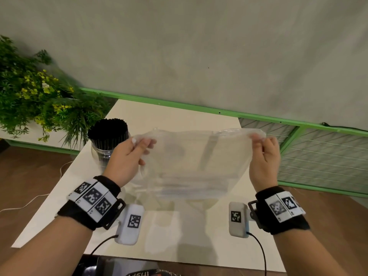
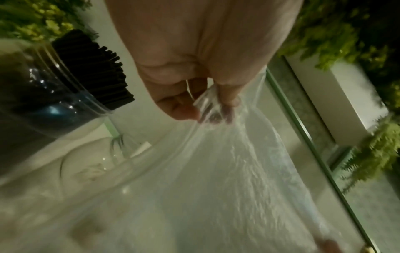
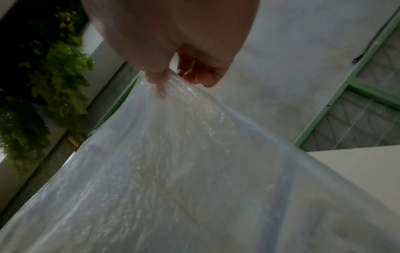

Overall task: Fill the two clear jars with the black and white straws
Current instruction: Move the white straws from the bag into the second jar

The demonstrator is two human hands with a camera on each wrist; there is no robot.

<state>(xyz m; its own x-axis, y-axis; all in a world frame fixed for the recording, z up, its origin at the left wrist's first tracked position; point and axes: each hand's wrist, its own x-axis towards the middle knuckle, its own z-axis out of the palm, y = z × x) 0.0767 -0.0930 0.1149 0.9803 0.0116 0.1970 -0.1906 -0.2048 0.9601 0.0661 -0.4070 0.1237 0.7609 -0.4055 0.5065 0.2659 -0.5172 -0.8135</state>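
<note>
Both hands hold a clear plastic bag (image 1: 195, 156) up over the white table (image 1: 179, 232), stretched between them. My left hand (image 1: 140, 143) pinches its top left corner, and my right hand (image 1: 258, 139) pinches the top right corner. Pale white straws (image 1: 191, 188) lie blurred along the bottom of the bag. Behind my left hand stands a clear jar (image 1: 99, 154) packed with black straws (image 1: 108, 130). The left wrist view shows the pinch of the left hand (image 2: 207, 109) on the bag (image 2: 238, 188), the jar (image 2: 43, 106) of black straws (image 2: 93, 68), and a second clear rounded vessel (image 2: 90, 164), blurred. My right hand (image 3: 173, 80) grips the bag (image 3: 173, 171).
A leafy plant (image 1: 29, 92) fills the left side, beside the table's back corner. A green rail (image 1: 179, 105) runs along the grey wall behind the table, with a mesh panel (image 1: 318, 156) to the right. A white cable (image 1: 29, 202) lies on the wooden floor at left.
</note>
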